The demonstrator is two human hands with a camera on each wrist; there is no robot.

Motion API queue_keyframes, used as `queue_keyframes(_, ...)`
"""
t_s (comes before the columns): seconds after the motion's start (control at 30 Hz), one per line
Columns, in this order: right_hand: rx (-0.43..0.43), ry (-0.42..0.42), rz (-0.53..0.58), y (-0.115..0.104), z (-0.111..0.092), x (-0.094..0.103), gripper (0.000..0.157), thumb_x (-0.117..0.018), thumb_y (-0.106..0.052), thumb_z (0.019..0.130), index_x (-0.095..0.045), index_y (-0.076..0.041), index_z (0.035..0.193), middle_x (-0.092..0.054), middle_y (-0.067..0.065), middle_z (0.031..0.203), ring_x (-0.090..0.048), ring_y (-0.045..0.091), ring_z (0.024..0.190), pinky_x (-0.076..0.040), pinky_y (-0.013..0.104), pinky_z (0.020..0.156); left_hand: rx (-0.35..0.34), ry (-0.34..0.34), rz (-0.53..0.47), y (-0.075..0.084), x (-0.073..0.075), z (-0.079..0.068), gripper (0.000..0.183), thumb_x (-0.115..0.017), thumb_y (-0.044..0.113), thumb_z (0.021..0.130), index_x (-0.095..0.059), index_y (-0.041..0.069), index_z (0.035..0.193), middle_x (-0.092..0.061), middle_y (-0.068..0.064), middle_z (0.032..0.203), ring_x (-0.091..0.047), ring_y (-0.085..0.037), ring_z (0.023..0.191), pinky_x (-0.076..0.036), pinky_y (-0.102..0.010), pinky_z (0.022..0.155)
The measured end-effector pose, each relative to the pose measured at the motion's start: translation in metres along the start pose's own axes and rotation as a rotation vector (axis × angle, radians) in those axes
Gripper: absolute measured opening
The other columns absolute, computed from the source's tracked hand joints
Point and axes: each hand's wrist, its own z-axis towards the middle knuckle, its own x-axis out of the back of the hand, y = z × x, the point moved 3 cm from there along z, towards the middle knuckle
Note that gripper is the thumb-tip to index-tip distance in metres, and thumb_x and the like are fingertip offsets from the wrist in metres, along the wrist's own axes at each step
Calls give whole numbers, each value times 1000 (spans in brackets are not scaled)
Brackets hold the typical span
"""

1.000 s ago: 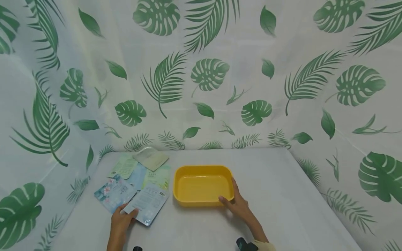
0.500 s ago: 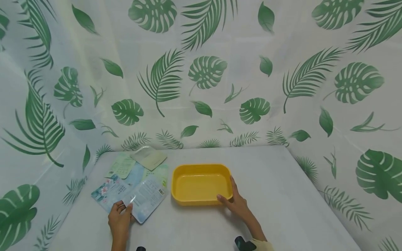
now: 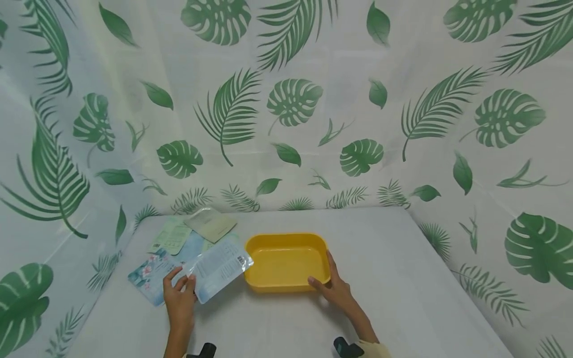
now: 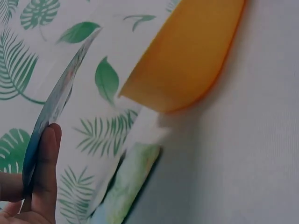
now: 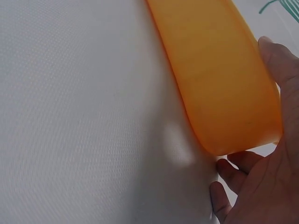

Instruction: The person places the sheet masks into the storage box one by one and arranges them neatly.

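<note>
In the head view my left hand (image 3: 180,301) pinches the left end of a pale blue sheet mask packet (image 3: 220,268), raised off the table. The packet's far right corner overlaps the left rim of a yellow plastic tray (image 3: 286,276). Seen almost edge-on in the left wrist view, the packet (image 4: 58,98) lies between thumb and fingers (image 4: 46,158). My right hand (image 3: 337,293) grips the tray's right end, thumb at the near rim and fingers along the side. The right wrist view shows this hand (image 5: 271,182) against the tray's end wall (image 5: 219,79).
Left of the tray lie several packets: a floral blue one (image 3: 149,276), a green one (image 3: 172,236), a cream one (image 3: 212,226) on top at the back, and others partly covered. White cloth (image 3: 380,258) covers the table. Leaf-printed curtains (image 3: 286,164) stand around it.
My left hand has lifted the pale blue packet from the pile and moved it right and up, to the tray's left rim. My right hand keeps its hold on the tray.
</note>
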Motion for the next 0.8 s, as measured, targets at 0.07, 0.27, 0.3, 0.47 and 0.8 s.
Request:
queue_keyframes(0.07,-5,-6,5,0,0,0,100,-63,-59,86,-1,-27,157,-25,27,156,-39,57,131,-36,71,98,-15,-57,2,4,-11,-2,55,-57,7,97,-29,12,145,-61,-8,115,-62,-1,77,-51,-21,61)
queue_keyframes(0.27,-3,-18,30,2,-1,0,100,-63,-59,85,-1,-28,157,-24,26,157,-38,57,132,-36,71,98,-83,-201,143,8,-42,-6,58,-58,1,94,-33,12,145,-52,-25,136,-67,-20,96,-54,-23,69)
queue_keyframes(0.3,-6,-18,33,2,-1,1,99,-63,-59,85,-1,-29,157,-24,26,158,-38,57,132,-37,70,98,-106,-205,184,8,-47,-6,52,-57,1,94,-39,12,142,-52,-25,137,-67,-25,99,-55,-24,70)
queue_keyframes(0.47,-10,-17,28,3,0,2,97,-62,-57,87,-1,-31,157,-25,27,157,-38,57,131,-37,70,98,-239,-202,351,9,-72,-7,23,-55,5,96,-63,6,117,-58,-22,134,-65,-34,106,-56,-34,76)
queue_keyframes(0.8,-29,-25,33,0,-1,1,99,-63,-57,86,-1,-28,157,-23,25,158,-37,56,133,-35,70,100,-386,-355,571,14,-113,-10,26,-53,-1,95,-65,0,117,-66,-19,121,-60,-24,87,-47,-31,67)
